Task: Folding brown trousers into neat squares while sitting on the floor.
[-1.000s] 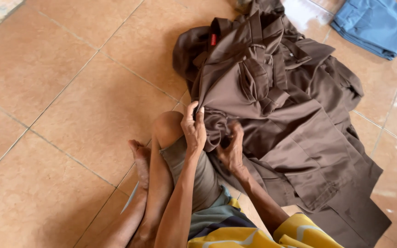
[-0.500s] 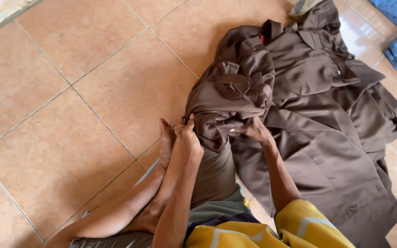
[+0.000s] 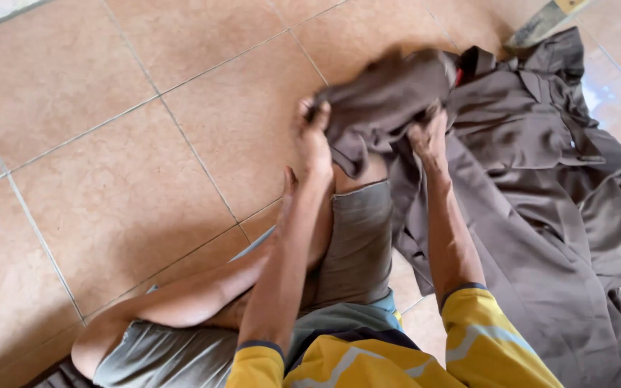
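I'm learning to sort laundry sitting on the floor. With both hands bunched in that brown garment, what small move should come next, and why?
Probably lift and shake it open. The left hand and right hand grip a crumpled brown garment above the knee, its lower part draped over the brown clothes pile, so its shape is unreadable.

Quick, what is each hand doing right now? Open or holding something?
Left hand: closed, gripping a bunched edge of the brown garment.
Right hand: closed on the same brown garment, fingers buried in the cloth.

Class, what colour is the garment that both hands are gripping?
Brown; the garment shows best in the head view, its only view.
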